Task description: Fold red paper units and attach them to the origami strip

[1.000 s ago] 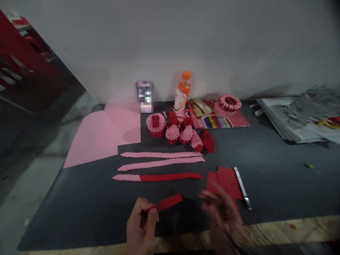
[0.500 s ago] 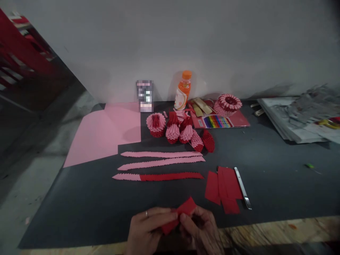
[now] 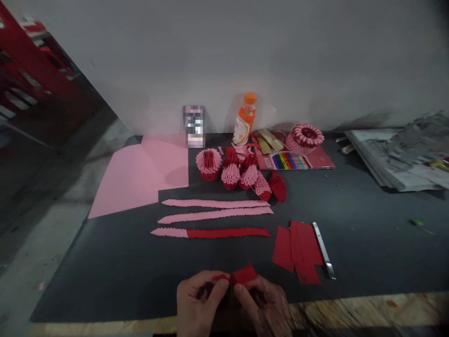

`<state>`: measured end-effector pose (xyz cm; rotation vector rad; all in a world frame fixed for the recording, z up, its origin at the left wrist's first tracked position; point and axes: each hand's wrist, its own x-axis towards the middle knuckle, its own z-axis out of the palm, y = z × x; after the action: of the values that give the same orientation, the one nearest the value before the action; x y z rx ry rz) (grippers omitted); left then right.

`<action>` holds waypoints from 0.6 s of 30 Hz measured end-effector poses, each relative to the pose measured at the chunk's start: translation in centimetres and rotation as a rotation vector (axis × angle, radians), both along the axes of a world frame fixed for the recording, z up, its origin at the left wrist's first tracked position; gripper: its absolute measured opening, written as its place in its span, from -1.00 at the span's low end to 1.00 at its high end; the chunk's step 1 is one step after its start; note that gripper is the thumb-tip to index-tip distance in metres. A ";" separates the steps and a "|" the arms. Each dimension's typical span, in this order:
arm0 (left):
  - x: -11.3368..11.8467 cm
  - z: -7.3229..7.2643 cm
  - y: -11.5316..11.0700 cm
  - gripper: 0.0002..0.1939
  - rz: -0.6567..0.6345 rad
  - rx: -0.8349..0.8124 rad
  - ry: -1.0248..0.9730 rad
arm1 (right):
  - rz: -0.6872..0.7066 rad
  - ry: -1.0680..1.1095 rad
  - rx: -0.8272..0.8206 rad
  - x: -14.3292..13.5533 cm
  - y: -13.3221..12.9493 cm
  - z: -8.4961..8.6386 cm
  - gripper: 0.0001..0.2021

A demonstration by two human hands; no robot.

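Red paper point(image 3: 246, 274) is held just above the front edge of the table point(image 3: 122, 267), left of that edge's middle. One part is pinched between the thumb and fingers of the left hand point(image 3: 197, 299), and another is gripped by the right hand point(image 3: 268, 302); whether the two parts are joined cannot be told. The hands are kept close together, fingers curled. Toward the front edge, to the right of the hands, red slips point(image 3: 306, 245) are spread overlapping, with a slim metal tool point(image 3: 324, 252) laid just beside them. Farther from the front edge, a pink-and-red strip point(image 3: 224, 233) and two pink strips point(image 3: 215, 216) are laid out roughly parallel to it. Folded paper pieces point(image 3: 230, 175) are grouped behind these, and an orange-capped bottle point(image 3: 244, 120) is stood by the back edge. The back left corner is covered by pink sheets point(image 3: 129, 182).
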<state>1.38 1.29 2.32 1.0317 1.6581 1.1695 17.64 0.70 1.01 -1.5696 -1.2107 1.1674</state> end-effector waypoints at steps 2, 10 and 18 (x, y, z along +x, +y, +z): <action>0.6 0.5 0.0 -0.56 0.087 -0.079 -0.078 | -0.005 -0.006 0.008 0.0 0.0 -0.2 -0.66; 1.1 0.5 0.0 -0.54 0.143 -0.146 -0.085 | -0.044 -0.103 0.059 -0.3 -0.3 -0.5 -0.63; 2.0 -0.5 -0.4 -0.51 0.233 -0.047 -0.023 | -0.089 -0.127 0.113 -0.7 -0.5 -0.2 -0.88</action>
<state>3.35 0.87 1.86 0.8089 1.8145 1.2802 16.98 0.18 0.85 -1.6149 -1.2521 0.9388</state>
